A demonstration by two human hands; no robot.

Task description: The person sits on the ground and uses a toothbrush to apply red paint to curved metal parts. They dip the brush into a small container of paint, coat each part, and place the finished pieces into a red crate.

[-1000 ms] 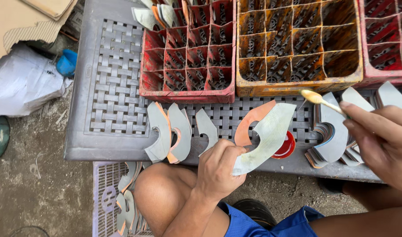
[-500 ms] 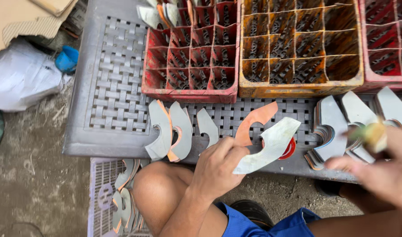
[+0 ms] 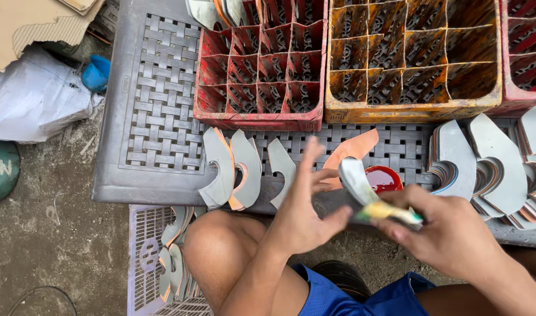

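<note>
On your far left, a white bag (image 3: 34,99) and a small blue cup (image 3: 96,73) lie on the ground, and nothing there has moved. Next comes the gray table (image 3: 157,117) with the red crate (image 3: 262,64) and the yellow crate (image 3: 411,55) on it, and a row of curved gray pieces (image 3: 233,169) hangs over its front edge, just as before. Your left hand (image 3: 306,213) has changed: a moment ago it held the curved piece out flat, and now its fingers are spread open, with the piece (image 3: 353,178) turned on edge and pinched at the thumb. Behind it sits the little red pot (image 3: 384,178) on the table. Your right hand (image 3: 449,234) was up by the stacks a second ago and has come down and across. It is closed around the brush (image 3: 388,212), whose yellow part lies right against the piece. It looks like you are brushing the piece now. On the right, the stacks of gray pieces (image 3: 484,169) rest untouched.
</note>
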